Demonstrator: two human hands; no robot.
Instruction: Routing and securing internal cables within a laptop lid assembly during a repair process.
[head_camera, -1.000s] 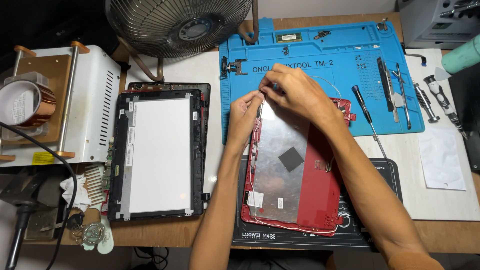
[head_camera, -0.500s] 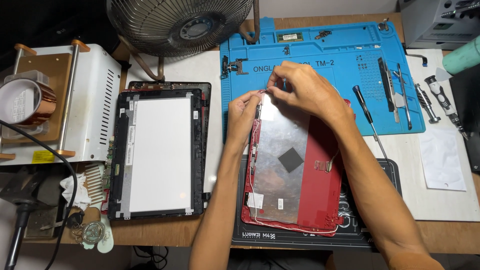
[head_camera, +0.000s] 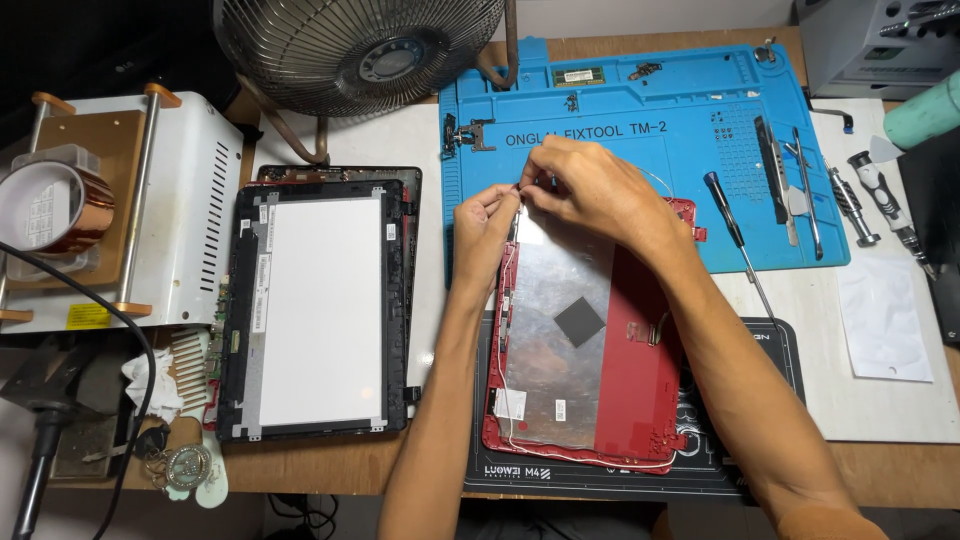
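The red plastic laptop lid shell (head_camera: 640, 370), lined inside with a sheet of silver foil that bears a small black square pad, lies face-up on a black printed work mat (head_camera: 740, 470) at the front of the wooden tabletop (head_camera: 300, 465). Its top edge overlaps a blue silicone repair mat (head_camera: 640, 110). Both hands meet at that top left corner. The left hand (head_camera: 484, 222) pinches a thin wire (head_camera: 512, 195) between thumb and forefinger; the right hand (head_camera: 598, 190) has its fingers clenched around the same fine strand just beside it. A thin white cable traces the shell's left and bottom edges.

The shell looks light, thin and somewhat flexible, so it is likely to twist if lifted by one corner; holding it by the thicker red rim seems safer than pressing on the foil, which would crease easily. The wire appears delicate and prone to snapping, best held close to where it seats.

To the left lies a flat display panel in a black frame (head_camera: 318, 305), and beyond it a white metal machine (head_camera: 185, 215) carrying a roll of amber tape (head_camera: 60, 210). A wire-caged desk fan (head_camera: 370, 45) stands at the back. Screwdrivers and tweezers (head_camera: 790, 190) rest on the right.
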